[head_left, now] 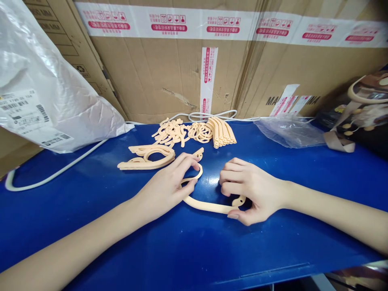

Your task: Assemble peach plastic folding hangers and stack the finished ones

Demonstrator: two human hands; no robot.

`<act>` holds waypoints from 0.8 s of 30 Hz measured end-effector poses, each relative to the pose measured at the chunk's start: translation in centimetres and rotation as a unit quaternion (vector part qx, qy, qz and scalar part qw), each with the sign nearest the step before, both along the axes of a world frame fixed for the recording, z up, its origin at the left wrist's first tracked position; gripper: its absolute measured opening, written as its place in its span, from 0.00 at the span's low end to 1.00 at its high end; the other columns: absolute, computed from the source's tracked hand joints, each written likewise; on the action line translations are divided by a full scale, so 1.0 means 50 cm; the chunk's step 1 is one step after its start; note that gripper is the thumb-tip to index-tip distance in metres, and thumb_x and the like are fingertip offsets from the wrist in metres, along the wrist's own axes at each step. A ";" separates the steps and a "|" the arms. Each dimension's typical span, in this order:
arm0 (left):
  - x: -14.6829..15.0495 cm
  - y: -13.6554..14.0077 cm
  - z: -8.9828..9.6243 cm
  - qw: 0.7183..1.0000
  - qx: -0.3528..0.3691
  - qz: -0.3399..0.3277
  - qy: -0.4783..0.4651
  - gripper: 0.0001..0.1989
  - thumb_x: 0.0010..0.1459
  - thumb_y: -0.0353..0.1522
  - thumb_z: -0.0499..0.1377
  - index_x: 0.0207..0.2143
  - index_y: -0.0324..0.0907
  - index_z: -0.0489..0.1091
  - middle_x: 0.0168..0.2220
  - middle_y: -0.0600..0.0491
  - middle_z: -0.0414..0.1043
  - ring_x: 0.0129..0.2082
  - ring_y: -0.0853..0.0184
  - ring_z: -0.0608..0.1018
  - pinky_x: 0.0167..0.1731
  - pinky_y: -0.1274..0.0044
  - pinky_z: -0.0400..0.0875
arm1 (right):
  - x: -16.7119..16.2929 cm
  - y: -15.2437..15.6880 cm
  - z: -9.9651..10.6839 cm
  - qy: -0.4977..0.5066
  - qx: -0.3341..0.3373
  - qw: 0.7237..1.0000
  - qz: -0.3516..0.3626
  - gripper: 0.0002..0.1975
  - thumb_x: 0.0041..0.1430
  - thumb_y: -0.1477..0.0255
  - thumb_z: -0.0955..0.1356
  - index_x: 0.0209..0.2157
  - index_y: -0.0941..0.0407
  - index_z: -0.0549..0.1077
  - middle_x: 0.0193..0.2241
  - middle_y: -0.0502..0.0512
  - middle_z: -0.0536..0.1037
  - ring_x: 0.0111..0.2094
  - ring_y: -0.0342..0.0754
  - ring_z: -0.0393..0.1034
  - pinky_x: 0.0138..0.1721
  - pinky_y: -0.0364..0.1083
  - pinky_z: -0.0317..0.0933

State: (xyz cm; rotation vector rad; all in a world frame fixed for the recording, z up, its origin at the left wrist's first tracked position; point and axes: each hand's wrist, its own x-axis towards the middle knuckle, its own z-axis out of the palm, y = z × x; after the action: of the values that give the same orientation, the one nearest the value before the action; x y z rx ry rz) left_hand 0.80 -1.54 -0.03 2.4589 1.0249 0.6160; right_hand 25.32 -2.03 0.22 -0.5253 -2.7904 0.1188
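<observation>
On the blue table [303,246], our left hand [168,178] pinches the left side of the hanger [209,206] while our right hand [250,186] curls about its right end, thumb touching, though we cannot tell how firmly, likely steadying it from both sides. Farther left lie stacked hangers [159,163]; beyond, loose parts [173,132] and curved bars [220,131] sit grouped, presumably sorted within our reach.
</observation>
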 end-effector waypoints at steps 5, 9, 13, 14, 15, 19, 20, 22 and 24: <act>0.001 0.001 -0.001 1.000 0.027 0.008 -0.011 0.08 0.60 0.27 0.52 0.41 0.45 0.61 0.53 0.52 0.64 0.56 0.62 0.68 0.50 0.71 0.66 | 0.000 -0.002 0.001 0.042 0.083 0.995 -0.026 0.13 0.62 0.64 0.61 0.29 0.57 0.70 0.29 0.55 0.72 0.31 0.47 0.60 0.35 0.47 0.53; 0.003 0.003 -0.001 0.998 0.051 0.023 -0.018 0.07 0.59 0.26 0.54 0.40 0.44 0.62 0.51 0.52 0.66 0.54 0.63 0.69 0.52 0.70 0.65 | 0.000 -0.003 0.001 0.060 0.202 0.972 -0.100 0.16 0.64 0.64 0.60 0.26 0.57 0.70 0.22 0.52 0.68 0.25 0.45 0.56 0.28 0.45 0.50; 0.004 0.002 -0.002 0.998 0.059 0.032 -0.020 0.07 0.58 0.26 0.54 0.39 0.44 0.62 0.50 0.52 0.67 0.53 0.63 0.70 0.50 0.71 0.67 | -0.003 -0.006 0.002 0.053 0.247 0.958 -0.133 0.17 0.64 0.65 0.62 0.23 0.56 0.68 0.19 0.49 0.67 0.23 0.43 0.57 0.25 0.44 0.49; 0.003 0.001 -0.002 0.998 0.058 0.033 -0.021 0.07 0.58 0.26 0.54 0.39 0.44 0.62 0.50 0.52 0.67 0.54 0.63 0.70 0.50 0.71 0.67 | -0.004 -0.007 0.002 0.051 0.246 0.958 -0.136 0.17 0.64 0.66 0.62 0.22 0.56 0.68 0.19 0.49 0.67 0.22 0.42 0.57 0.25 0.44 0.50; 0.003 0.001 -0.002 0.998 0.057 0.033 -0.021 0.07 0.58 0.26 0.54 0.39 0.44 0.62 0.50 0.52 0.67 0.54 0.63 0.70 0.50 0.71 0.66 | -0.005 -0.007 0.002 0.051 0.243 0.959 -0.138 0.17 0.64 0.66 0.61 0.23 0.56 0.68 0.19 0.48 0.67 0.22 0.42 0.57 0.25 0.43 0.50; 0.002 0.001 -0.004 0.998 0.057 0.033 -0.025 0.06 0.59 0.27 0.54 0.39 0.44 0.63 0.50 0.51 0.67 0.54 0.63 0.70 0.51 0.70 0.66 | -0.005 -0.008 0.002 0.047 0.228 0.962 -0.146 0.17 0.65 0.65 0.61 0.23 0.57 0.69 0.19 0.49 0.68 0.23 0.43 0.59 0.25 0.44 0.52; 0.002 0.001 -0.004 0.998 0.056 0.033 -0.024 0.06 0.59 0.27 0.54 0.39 0.44 0.63 0.50 0.51 0.67 0.54 0.63 0.70 0.51 0.70 0.66 | -0.005 -0.007 0.001 0.043 0.222 0.963 -0.146 0.17 0.65 0.65 0.61 0.24 0.57 0.70 0.20 0.50 0.69 0.24 0.43 0.60 0.26 0.44 0.52; 0.003 0.002 -0.004 0.998 0.055 0.035 -0.022 0.06 0.60 0.28 0.54 0.39 0.44 0.63 0.50 0.51 0.67 0.54 0.63 0.70 0.50 0.70 0.66 | -0.005 -0.005 -0.001 0.034 0.204 0.969 -0.139 0.17 0.65 0.64 0.61 0.27 0.57 0.72 0.24 0.52 0.72 0.26 0.44 0.62 0.28 0.44 0.54; 0.003 0.002 -0.004 0.998 0.053 0.038 -0.017 0.06 0.60 0.28 0.54 0.39 0.45 0.63 0.50 0.52 0.67 0.54 0.64 0.70 0.49 0.70 0.67 | -0.004 -0.001 -0.004 0.028 0.184 0.975 -0.120 0.16 0.65 0.64 0.61 0.30 0.58 0.73 0.27 0.54 0.74 0.28 0.45 0.63 0.29 0.44 0.55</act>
State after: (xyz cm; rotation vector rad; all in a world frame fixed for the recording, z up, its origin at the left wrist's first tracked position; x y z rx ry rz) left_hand 0.98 -1.44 -0.21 2.5003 1.1030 0.7531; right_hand 25.13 -2.09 0.00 -0.7384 -2.5797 -0.4196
